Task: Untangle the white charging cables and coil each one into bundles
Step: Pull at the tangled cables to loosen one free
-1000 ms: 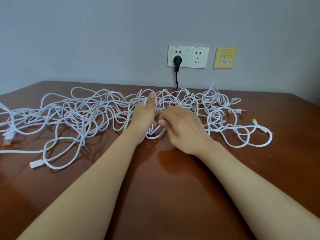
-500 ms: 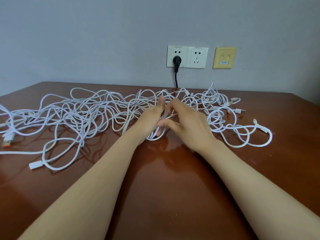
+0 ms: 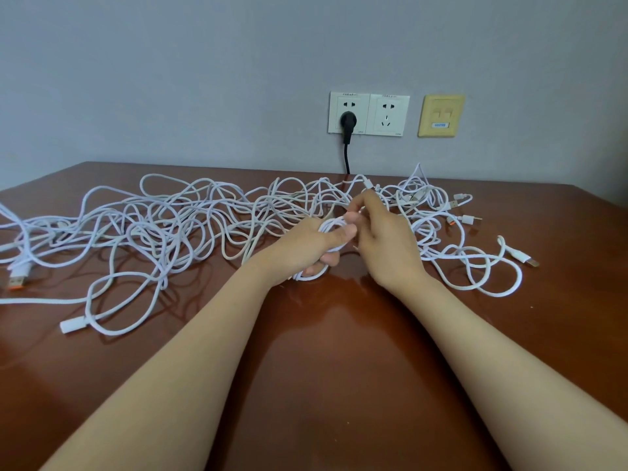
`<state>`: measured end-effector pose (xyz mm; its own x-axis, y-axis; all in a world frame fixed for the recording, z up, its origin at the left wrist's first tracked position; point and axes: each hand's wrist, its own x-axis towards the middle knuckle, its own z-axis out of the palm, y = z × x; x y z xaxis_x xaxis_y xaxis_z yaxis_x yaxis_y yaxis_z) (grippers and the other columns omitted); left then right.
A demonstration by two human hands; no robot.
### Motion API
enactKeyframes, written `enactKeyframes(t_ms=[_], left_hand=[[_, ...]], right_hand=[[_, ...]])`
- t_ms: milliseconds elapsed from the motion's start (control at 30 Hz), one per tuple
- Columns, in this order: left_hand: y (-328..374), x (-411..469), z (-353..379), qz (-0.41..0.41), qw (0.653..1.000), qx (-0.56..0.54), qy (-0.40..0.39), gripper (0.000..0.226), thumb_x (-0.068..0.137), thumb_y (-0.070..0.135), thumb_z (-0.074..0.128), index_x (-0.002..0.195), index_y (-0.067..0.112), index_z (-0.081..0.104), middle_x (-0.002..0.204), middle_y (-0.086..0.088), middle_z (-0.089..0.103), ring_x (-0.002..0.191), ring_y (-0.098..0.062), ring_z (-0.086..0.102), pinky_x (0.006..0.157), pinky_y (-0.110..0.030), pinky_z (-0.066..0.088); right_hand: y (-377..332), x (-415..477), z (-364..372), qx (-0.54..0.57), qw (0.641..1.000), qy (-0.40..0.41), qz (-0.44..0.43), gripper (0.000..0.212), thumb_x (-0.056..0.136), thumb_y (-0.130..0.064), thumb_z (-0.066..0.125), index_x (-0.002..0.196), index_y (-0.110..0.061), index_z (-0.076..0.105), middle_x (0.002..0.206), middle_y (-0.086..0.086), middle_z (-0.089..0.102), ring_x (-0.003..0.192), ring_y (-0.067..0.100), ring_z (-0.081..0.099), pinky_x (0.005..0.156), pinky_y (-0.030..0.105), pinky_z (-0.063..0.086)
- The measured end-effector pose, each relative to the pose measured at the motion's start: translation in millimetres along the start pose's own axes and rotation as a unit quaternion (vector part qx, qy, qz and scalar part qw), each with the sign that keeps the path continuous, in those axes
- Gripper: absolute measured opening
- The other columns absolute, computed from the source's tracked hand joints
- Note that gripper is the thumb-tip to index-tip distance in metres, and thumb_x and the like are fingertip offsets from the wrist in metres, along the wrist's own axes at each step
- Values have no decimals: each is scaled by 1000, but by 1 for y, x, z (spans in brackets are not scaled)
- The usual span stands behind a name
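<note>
— Moved since half a second back?

— Dropped the left thumb [image 3: 345, 234] flat onto the coil [image 3: 327, 229]; stood upright before. Lifted the right hand [image 3: 384, 243] off the coil, fingertips now just beyond that thumb.

— Biggest first, then?

— Brown table [image 3: 339, 385] under everything. Across it, beyond the fingers and out to both sides, cables [image 3: 190, 226] in one white tangle, running well left of the left fingers and well right of the right ones.

— And the hands?

— Left hand [image 3: 302, 248] curled round the coil, thumb pressing the loops against the fingers. Lower loops hanging out beneath those curled fingers; touching the table or not, cannot tell. Right fingers [image 3: 365, 202] bunched together, pinching one of the cables just above the coil.

— Small stuff?

— On the wall, well beyond the fingertips: twin sockets [image 3: 387, 113], black plug [image 3: 347, 120] in the left one, yellowed plate [image 3: 441, 115] beside them. Orange-tipped connector [image 3: 17, 278] far left of the left fingers; another connector [image 3: 521, 258] well right of the right ones.
</note>
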<state>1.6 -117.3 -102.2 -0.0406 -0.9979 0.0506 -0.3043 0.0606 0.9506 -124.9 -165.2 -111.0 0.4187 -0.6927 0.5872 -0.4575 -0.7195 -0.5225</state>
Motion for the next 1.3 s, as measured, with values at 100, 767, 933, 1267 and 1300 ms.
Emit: enactKeyframes(t_ms=[100,767,933,1267,1300], left_hand=[[-2,4,-1,-9,999,-22,29,31,100,34,38,79,13,48,41,9,32,30,-6,22,36,-18,20],[-4,10,-7,-8,942,-307,137,33,102,36,31,85,19,54,40,10,34,28,-5,26,32,-12,21],[-7,14,-3,10,960,-171,223,38,102,33,35,74,17,56,38,10,38,31,-8,31,37,-17,27],[-7,14,-2,-6,948,-192,254,36,101,30,38,78,12,58,73,-1,65,63,-14,65,77,-34,56],[-7,13,-3,-5,944,-221,246,35,102,29,37,80,11,58,69,1,68,60,-12,67,76,-33,56]], right_hand=[[0,1,0,-2,1000,6,-1,9,97,-14,42,92,-16,49,68,0,55,74,34,55,69,44,46],[-5,-1,1,-180,979,-87,-42,31,100,-34,33,108,-18,58,94,7,66,95,29,57,70,33,36],[-6,-3,1,-201,973,-96,-56,29,100,-34,33,96,-16,56,89,6,65,92,28,57,64,32,31],[-6,-3,3,-189,976,-84,-71,29,99,-32,33,103,-16,58,88,5,65,89,27,57,66,33,33],[-7,-3,3,-184,977,-85,-71,29,99,-32,33,105,-17,57,90,6,66,90,27,57,66,33,34]])
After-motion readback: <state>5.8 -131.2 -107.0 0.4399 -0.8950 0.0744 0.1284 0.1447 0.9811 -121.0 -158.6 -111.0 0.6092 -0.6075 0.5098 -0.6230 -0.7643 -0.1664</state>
